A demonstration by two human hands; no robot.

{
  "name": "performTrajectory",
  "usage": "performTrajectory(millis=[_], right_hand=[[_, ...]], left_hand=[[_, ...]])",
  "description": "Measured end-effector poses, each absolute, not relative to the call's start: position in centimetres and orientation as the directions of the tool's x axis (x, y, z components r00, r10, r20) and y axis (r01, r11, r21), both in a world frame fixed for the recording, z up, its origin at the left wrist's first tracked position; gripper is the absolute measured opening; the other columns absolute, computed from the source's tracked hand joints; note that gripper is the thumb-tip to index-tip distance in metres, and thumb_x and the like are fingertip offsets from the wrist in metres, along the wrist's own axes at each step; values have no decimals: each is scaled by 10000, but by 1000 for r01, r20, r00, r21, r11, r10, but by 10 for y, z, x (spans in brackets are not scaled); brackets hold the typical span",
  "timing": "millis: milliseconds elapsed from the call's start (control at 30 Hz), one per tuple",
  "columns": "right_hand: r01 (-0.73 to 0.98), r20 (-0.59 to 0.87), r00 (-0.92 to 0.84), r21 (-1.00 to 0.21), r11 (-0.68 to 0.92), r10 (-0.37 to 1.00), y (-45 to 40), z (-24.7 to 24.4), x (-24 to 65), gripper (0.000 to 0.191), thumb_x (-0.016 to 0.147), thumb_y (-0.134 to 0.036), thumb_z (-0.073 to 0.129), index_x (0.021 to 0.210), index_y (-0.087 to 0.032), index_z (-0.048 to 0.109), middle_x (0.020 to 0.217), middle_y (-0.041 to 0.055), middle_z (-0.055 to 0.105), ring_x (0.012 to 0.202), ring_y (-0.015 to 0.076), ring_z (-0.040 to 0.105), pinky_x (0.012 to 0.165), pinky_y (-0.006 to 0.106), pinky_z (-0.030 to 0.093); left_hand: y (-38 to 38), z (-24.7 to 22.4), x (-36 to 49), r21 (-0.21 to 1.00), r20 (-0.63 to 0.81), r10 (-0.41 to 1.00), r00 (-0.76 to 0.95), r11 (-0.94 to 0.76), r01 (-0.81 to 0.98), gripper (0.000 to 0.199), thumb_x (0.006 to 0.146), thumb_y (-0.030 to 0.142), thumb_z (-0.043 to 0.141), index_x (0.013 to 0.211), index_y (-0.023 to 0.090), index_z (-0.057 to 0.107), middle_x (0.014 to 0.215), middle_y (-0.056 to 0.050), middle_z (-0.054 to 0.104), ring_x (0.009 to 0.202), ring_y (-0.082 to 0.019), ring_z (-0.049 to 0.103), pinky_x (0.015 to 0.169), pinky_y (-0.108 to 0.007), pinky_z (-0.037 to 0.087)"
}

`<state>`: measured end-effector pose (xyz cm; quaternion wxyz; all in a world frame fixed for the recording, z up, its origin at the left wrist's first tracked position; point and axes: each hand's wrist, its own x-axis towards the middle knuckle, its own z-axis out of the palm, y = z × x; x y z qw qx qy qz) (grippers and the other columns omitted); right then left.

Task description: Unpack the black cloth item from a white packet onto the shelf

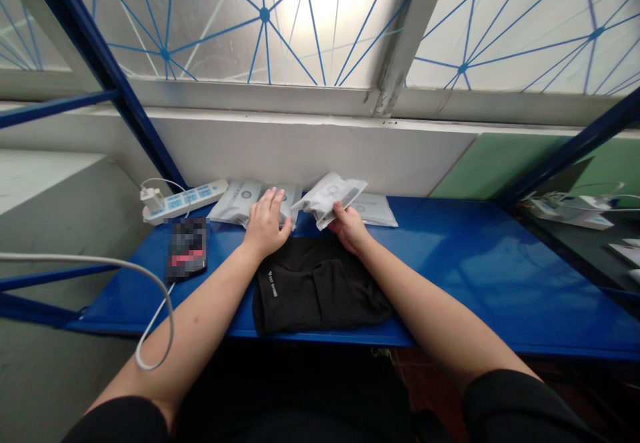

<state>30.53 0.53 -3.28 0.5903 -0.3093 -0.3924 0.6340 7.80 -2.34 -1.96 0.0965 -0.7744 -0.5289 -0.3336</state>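
One grey plastic pouch (333,196) was held up off the tabletop in the person's right grip (350,227), its lower edge clasped between fingers and thumb and its crumpled top tilted toward the wall. The left grip (265,224) was not clenched: it lay open and palm down, fingers spread, pressing on a flat grey pouch (235,203) near the wall. Whether one pouch or two lay under that hand could not be told. Just beyond the right grip, another grey pouch (375,209) lay flat, untouched. Between the forearms, a folded black cloth (315,289) with small white lettering lay flat on the blue tabletop (475,296), just below both hands and outside any pouch. So far, the cloth lay folded and one pouch was in hand, while the others remained flat by the wall. Further left were a white power strip (183,201) and a pixelated dark object (186,248), too blurred to name, with a white cable (100,261) curving past the left arm. Another power strip (565,211) sat off to the right, beyond a blue upright.
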Motion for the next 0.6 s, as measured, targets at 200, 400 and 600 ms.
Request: performTrajectory(millis=[200, 400, 600], right_hand=[[-282, 97, -344, -959, -4, 934, -3, -31, 304, 489, 700, -600, 830, 915, -180, 699, 771, 38, 742, 665, 172, 707, 601, 261, 576], [47, 251, -212, -963, 267, 944, -8, -25, 301, 362, 765, -542, 781, 855, -196, 724, 657, 22, 705, 466, 144, 600, 439, 251, 457], [29, 486, -107, -871, 491, 867, -69, 23, 326, 162, 785, -370, 820, 884, -248, 783, 854, 75, 730, 741, 225, 669, 734, 392, 569]], left_hand=[[-25, -18, 90, 121, 656, 568, 497, -730, 673, 470, 950, 285, 576, 1418, 261, 548, 1475, -136, 545, 1425, -315, 450, 1128, -531, 410], [-19, -23, 89, 164, 702, 572, 424, -709, 685, 413, 999, 189, 432, 1374, 224, 601, 1379, -128, 634, 1348, -275, 547, 1086, -504, 483], [-18, -24, 83, 184, 716, 573, 398, -705, 685, 371, 1018, 189, 415, 1298, 216, 657, 1346, -110, 663, 1311, -252, 582, 1075, -479, 501]])
